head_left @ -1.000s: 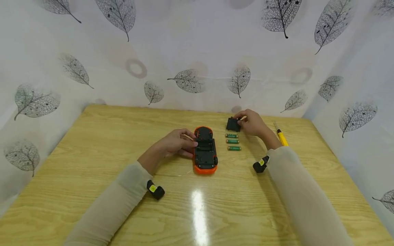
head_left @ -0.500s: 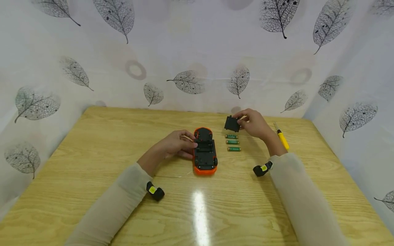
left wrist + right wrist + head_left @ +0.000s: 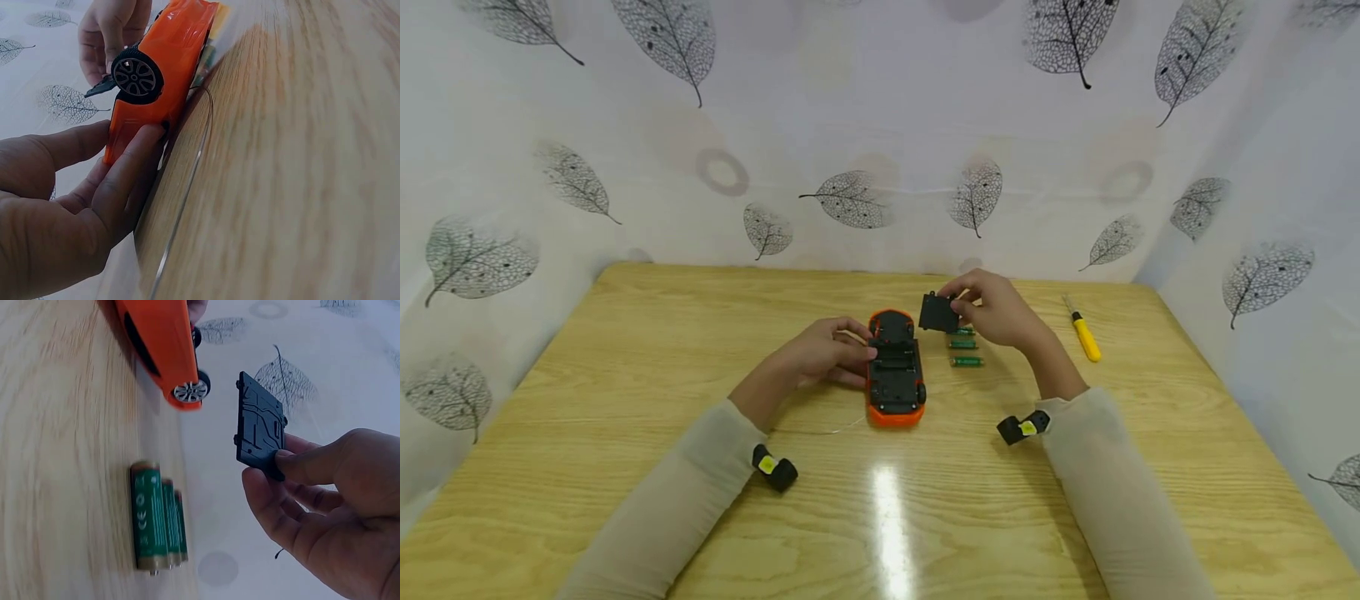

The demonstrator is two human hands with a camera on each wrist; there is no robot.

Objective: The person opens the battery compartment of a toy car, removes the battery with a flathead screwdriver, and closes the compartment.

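An orange toy car (image 3: 897, 392) lies upside down on the wooden table, its black underside and bare battery compartment facing up. My left hand (image 3: 829, 354) grips its left side between thumb and fingers; in the left wrist view those fingers sit around the orange body near a wheel (image 3: 137, 76). Pinched by one edge in my right hand (image 3: 988, 308) is a black battery cover (image 3: 938, 312), raised just right of the car. The right wrist view shows the cover's (image 3: 261, 422) grooved face and small tabs. Three green batteries (image 3: 966, 362) lie in a column below that hand.
A yellow-handled screwdriver (image 3: 1086, 337) lies at the right of the table (image 3: 647, 350). A thin clear strand (image 3: 187, 194) runs along the tabletop by the car. Behind stands a leaf-patterned backdrop (image 3: 880, 108).
My right hand has lifted the battery cover from beyond the batteries and carried it left toward the car. My left hand stays on the car.
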